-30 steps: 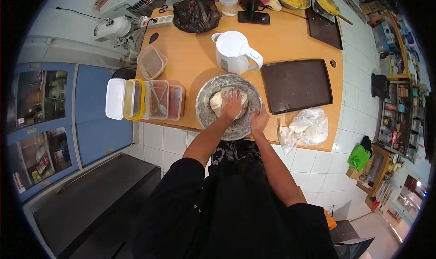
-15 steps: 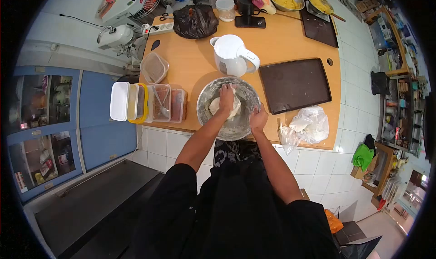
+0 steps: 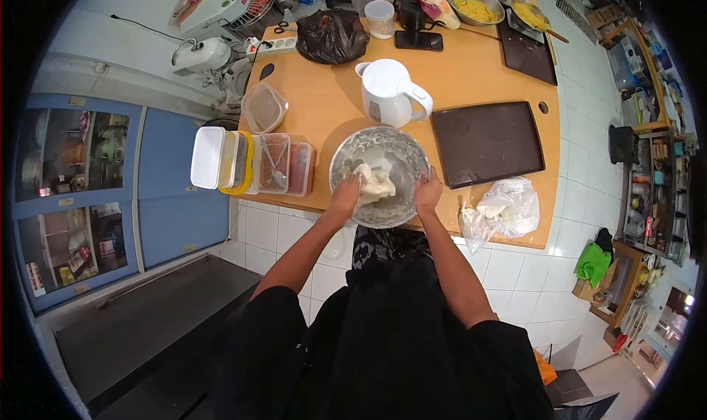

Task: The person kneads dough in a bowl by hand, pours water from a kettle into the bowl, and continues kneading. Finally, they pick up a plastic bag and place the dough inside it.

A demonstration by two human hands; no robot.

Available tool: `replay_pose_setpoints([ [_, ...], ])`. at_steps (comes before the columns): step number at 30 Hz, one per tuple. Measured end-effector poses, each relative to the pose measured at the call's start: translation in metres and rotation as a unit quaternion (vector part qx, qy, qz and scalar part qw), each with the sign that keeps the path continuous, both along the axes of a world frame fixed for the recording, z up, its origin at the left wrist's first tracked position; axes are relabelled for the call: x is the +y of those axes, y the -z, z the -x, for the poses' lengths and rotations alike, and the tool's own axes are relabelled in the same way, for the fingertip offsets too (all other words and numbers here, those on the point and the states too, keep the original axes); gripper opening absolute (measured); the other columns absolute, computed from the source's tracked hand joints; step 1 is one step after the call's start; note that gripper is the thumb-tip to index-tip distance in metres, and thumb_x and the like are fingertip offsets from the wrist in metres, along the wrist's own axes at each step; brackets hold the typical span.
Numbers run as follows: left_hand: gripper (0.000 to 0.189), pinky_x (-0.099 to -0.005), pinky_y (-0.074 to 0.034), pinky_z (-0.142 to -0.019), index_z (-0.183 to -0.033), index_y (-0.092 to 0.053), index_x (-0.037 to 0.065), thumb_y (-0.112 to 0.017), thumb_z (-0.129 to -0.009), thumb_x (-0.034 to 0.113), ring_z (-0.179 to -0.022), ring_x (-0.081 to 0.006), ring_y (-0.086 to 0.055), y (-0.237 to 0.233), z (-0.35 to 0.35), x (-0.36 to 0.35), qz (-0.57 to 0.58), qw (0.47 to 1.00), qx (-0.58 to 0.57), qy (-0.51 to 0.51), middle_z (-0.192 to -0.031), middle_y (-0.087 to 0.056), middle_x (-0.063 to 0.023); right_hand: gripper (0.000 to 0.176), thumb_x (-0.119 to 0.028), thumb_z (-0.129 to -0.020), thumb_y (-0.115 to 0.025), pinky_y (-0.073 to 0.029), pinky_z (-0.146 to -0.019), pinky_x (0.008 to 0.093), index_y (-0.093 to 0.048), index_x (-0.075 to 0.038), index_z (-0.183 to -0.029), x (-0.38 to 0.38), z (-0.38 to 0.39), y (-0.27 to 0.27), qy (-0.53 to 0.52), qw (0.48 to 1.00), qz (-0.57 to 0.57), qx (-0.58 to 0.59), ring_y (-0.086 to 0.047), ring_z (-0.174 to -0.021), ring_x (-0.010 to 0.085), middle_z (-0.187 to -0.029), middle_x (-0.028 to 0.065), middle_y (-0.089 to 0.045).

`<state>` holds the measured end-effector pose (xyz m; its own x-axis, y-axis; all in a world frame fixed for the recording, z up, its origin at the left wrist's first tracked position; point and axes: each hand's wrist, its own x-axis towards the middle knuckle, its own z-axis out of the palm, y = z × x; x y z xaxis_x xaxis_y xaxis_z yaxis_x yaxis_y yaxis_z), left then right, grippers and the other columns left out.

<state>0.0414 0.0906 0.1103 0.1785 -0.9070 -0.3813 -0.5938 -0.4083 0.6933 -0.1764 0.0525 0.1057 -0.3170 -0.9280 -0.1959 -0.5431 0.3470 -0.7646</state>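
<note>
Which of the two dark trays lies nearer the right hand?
The front tray, beside the dough bowl; the back tray lies farther from the right hand.

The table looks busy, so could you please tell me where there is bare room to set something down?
Bare table lies between the kettle, near tray and far tray, and between the kettle, black bag and lone clear container. The near left is crowded with clustered containers, the far edge with a jar and mug.

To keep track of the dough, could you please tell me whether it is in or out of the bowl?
In: the pale dough sits within the bowl, whose floury inner wall shows beyond it.
</note>
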Motion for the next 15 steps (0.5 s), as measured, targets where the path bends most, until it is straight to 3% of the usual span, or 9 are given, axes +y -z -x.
replay_pose_setpoints([
  [2, 0.024, -0.0450, -0.052, -0.074, -0.097, -0.061, 0.000, -0.046, -0.092, 0.018, -0.088, -0.0379, -0.064, -0.005, -0.003, 0.012, 0.039, 0.957, -0.227, 0.173, -0.094, -0.064, -0.0207, 0.020, -0.006, -0.086, -0.055, -0.048, -0.070, 0.0468, -0.060, -0.002, -0.105, 0.000, 0.000, 0.002, 0.003, 1.000, 0.015, -0.008, -0.064, -0.081, 0.0428, -0.086, 0.0255, -0.065],
  [5, 0.018, -0.0435, -0.053, -0.071, -0.092, -0.061, 0.003, -0.047, -0.090, 0.013, -0.084, -0.0350, -0.065, 0.010, 0.000, 0.001, -0.028, 0.932, -0.306, 0.193, -0.092, -0.065, -0.0185, 0.020, -0.005, -0.086, -0.055, -0.048, -0.071, 0.0464, -0.061, -0.001, -0.105, 0.000, -0.002, 0.001, 0.009, 1.000, 0.012, -0.019, -0.064, -0.081, 0.0419, -0.086, 0.0251, -0.066],
  [8, 0.016, -0.0422, -0.054, -0.072, -0.091, -0.063, 0.006, -0.049, -0.087, 0.011, -0.081, -0.0325, -0.065, 0.022, 0.007, -0.013, 0.032, 0.915, -0.340, 0.217, -0.087, -0.065, -0.0160, 0.021, -0.006, -0.086, -0.055, -0.048, -0.071, 0.0465, -0.060, -0.001, -0.106, 0.003, 0.001, 0.003, 0.005, 1.000, 0.007, -0.026, -0.064, -0.081, 0.0423, -0.086, 0.0253, -0.066],
  [11, 0.017, -0.0421, -0.054, -0.072, -0.090, -0.065, 0.009, -0.049, -0.086, 0.012, -0.078, -0.0304, -0.065, 0.059, 0.014, -0.025, 0.167, 0.866, -0.403, 0.244, -0.081, -0.064, -0.0124, 0.022, -0.007, -0.086, -0.055, -0.048, -0.071, 0.0469, -0.060, 0.000, -0.106, 0.000, -0.002, 0.003, 0.005, 1.000, 0.002, -0.011, -0.064, -0.081, 0.0434, -0.085, 0.0259, -0.065],
  [14, 0.019, -0.0451, -0.053, -0.068, -0.091, -0.069, 0.008, -0.052, -0.084, 0.015, -0.075, -0.0365, -0.065, 0.075, 0.023, -0.050, 0.155, 0.878, -0.360, 0.274, -0.082, -0.066, -0.0143, 0.019, -0.007, -0.085, -0.056, -0.047, -0.070, 0.0490, -0.060, -0.001, -0.103, 0.000, 0.001, 0.001, -0.001, 0.999, 0.030, 0.014, -0.062, -0.080, 0.0447, -0.082, 0.0265, -0.064],
  [15, 0.020, -0.0444, -0.052, -0.072, -0.091, -0.069, 0.006, -0.053, -0.082, 0.016, -0.080, -0.0358, -0.064, 0.100, 0.012, -0.060, 0.076, 0.885, -0.326, 0.322, -0.087, -0.066, -0.0157, 0.018, -0.007, -0.084, -0.057, -0.047, -0.069, 0.0500, -0.060, -0.002, -0.101, 0.001, 0.000, 0.000, -0.005, 0.999, 0.045, 0.019, -0.062, -0.079, 0.0451, -0.081, 0.0268, -0.064],
])
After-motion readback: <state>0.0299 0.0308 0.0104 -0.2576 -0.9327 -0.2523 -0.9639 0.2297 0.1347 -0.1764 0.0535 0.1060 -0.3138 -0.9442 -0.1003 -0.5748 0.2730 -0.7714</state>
